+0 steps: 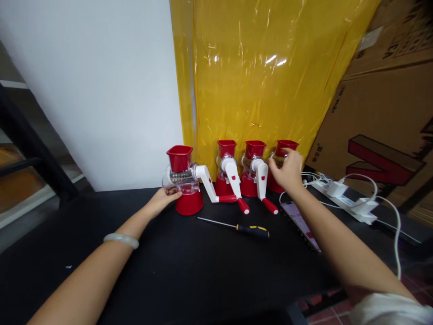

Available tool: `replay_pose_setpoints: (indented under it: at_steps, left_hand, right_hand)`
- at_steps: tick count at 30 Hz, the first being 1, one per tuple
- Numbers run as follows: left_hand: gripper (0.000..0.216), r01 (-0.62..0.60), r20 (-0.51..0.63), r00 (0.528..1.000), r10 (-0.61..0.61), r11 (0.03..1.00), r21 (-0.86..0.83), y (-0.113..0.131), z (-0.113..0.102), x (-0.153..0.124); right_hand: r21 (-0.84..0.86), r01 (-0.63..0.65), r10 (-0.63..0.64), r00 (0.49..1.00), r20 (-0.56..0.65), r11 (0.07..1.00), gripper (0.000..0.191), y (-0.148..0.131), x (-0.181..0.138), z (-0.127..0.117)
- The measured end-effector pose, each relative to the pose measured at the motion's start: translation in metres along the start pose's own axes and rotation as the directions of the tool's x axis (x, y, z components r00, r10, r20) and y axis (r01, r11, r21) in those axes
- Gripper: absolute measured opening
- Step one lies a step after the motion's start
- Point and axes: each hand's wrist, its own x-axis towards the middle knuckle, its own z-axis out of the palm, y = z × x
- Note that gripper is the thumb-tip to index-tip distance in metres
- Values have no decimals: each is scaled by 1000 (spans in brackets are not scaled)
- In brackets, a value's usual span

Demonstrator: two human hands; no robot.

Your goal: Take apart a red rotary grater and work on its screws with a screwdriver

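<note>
My left hand (166, 198) grips the leftmost rotary grater (189, 204) low on its clear body, with the thumb in front. This grater stands upright and has a red hopper, a metal drum, a white crank and a red base. At the right end of the row, my right hand (289, 168) has its fingers curled at the drum of another rotary grater (286, 144) and hides much of it. Between them stand a second grater (227, 146) and a third grater (255, 148), cranks pointing forward. A screwdriver (253, 230) with a black and yellow handle lies in front.
A phone (299, 221) lies under my right forearm. Beyond it, a power strip (352, 205) carries white plugs and loose cables. Yellow plastic sheeting (257, 81) and a white panel (101, 90) stand behind the black table (189, 280). Large cardboard boxes (382, 117) rise at right.
</note>
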Motion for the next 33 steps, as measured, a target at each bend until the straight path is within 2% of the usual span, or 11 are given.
replay_pose_setpoints:
  at_steps: [1,3,7,12,18,22,25,27,30,31,33]
  left_hand:
    - [77,3,7,1000,-3,1000,-5,-1,0,0]
    - [74,21,21,1000,-21,1000,1,0,1,-1]
    - [64,68,31,997,-71,995,70,6,5,-7]
    - [56,91,22,995,-94,992,91,11,8,-12]
    - [48,91,28,995,-94,991,101,8,6,-10]
    - [45,80,20,996,-83,989,124,11,8,-11]
    - [50,87,15,996,-90,990,113,11,9,-12]
    - [54,95,16,995,-97,991,95,11,9,-12]
    - [57,93,12,995,-94,992,91,10,8,-11]
    - [57,87,8,996,-88,991,98,9,7,-11]
    - [58,69,5,998,-70,990,121,9,7,-12]
  right_hand:
    - [42,20,-25,993,114,999,65,-14,-1,3]
    - [49,-45,33,975,220,998,78,-36,-1,13]
    - [-25,-178,177,936,303,984,75,-47,1,32]
    - [-33,-200,200,933,300,979,65,-27,4,33]
    - [-7,-203,198,946,256,979,72,2,9,35]
    - [13,-206,196,944,265,978,79,0,5,34]
    - [-15,-142,142,982,121,990,88,-25,-3,24]
    - [31,-35,34,999,36,999,74,-51,-10,17]
    - [193,134,-164,975,151,972,57,-94,-19,20]
    - [231,147,-194,962,194,962,58,-106,-21,26]
    - [255,98,-165,952,256,962,66,-127,-23,40]
